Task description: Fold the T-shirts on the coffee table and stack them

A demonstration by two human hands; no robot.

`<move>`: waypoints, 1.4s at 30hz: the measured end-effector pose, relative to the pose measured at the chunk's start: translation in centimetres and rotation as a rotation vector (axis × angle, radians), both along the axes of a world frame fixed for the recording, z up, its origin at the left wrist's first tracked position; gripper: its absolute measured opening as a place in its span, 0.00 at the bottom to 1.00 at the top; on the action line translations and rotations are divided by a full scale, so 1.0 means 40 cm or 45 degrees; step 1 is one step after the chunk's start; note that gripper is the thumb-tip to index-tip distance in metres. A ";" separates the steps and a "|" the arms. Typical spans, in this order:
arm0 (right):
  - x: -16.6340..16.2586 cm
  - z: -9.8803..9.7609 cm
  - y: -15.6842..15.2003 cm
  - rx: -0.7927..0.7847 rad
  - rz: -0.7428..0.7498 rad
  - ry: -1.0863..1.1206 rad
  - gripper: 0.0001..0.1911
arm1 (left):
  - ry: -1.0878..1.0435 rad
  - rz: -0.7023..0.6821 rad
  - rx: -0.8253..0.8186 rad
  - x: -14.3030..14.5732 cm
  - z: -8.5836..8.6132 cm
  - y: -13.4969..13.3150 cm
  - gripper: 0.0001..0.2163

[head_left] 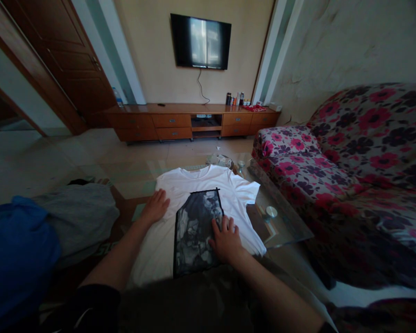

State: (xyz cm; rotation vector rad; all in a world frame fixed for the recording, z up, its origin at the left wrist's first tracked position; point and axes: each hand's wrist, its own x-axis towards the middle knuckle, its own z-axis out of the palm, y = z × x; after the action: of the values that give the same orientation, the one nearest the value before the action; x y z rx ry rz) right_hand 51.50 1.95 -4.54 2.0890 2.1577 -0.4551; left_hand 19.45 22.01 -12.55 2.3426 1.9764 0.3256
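A white T-shirt (229, 189) with a dark printed panel (196, 229) lies spread flat on a glass coffee table (284, 222). My left hand (156, 206) rests flat on the shirt's left side, fingers stretched out. My right hand (226, 239) lies flat on the lower right of the print, fingers spread. Neither hand holds anything.
A grey garment (78, 212) and a blue one (17, 245) lie to the left. A flower-patterned sofa (350, 152) stands on the right. Small round objects (271, 212) sit on the glass. A wooden TV cabinet (190, 121) and wall TV (200, 41) are at the back.
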 end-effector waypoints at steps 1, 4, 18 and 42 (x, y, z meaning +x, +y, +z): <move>0.000 0.000 0.000 0.002 0.001 -0.002 0.43 | 0.046 -0.030 0.015 -0.013 0.004 -0.012 0.29; 0.001 0.001 0.001 -0.031 0.003 -0.006 0.43 | 0.087 0.039 0.096 -0.042 0.030 -0.038 0.27; 0.005 -0.002 -0.002 -0.028 0.009 0.009 0.42 | -0.054 0.079 -0.271 -0.100 0.103 -0.212 0.10; 0.033 0.008 -0.021 -0.038 0.043 0.055 0.42 | 0.141 0.173 0.058 -0.085 0.131 -0.345 0.16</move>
State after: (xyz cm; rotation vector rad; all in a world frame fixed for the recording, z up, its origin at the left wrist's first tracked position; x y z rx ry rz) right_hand 52.83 1.11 -4.21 2.0427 2.1918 -0.5308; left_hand 16.07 8.20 -7.30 2.3059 2.2077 0.2555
